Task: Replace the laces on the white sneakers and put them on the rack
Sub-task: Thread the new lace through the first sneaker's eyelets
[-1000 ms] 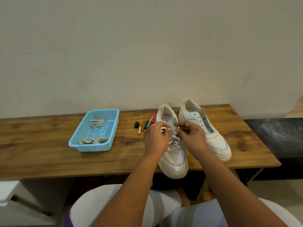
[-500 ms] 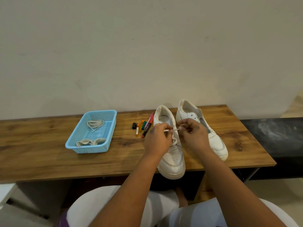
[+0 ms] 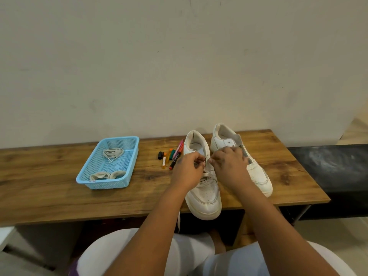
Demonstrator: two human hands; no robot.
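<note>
Two white sneakers stand side by side on the wooden table [image 3: 49, 188], toes toward me. The left sneaker [image 3: 205, 194] carries a white lace [image 3: 207, 173] crossed over its lower eyelets, and its toe overhangs the front edge. My left hand [image 3: 186, 170] and my right hand [image 3: 229, 166] meet over its upper eyelets, each pinching the lace between fingertips. One lace end [image 3: 179, 222] dangles below the table edge. The right sneaker [image 3: 256, 174] has no lace and is partly hidden behind my right hand.
A light blue basket [image 3: 93, 181] on the table's left holds several beige laces [image 3: 112, 153]. A few coloured markers [image 3: 171, 156] lie between basket and sneakers. A dark bench [image 3: 334, 168] adjoins the table on the right. My knees are below the front edge.
Both hands stay at the left sneaker's upper eyelets, fingertips drawn closer together on the lace. The view has drifted slightly, shifting everything a little left.
</note>
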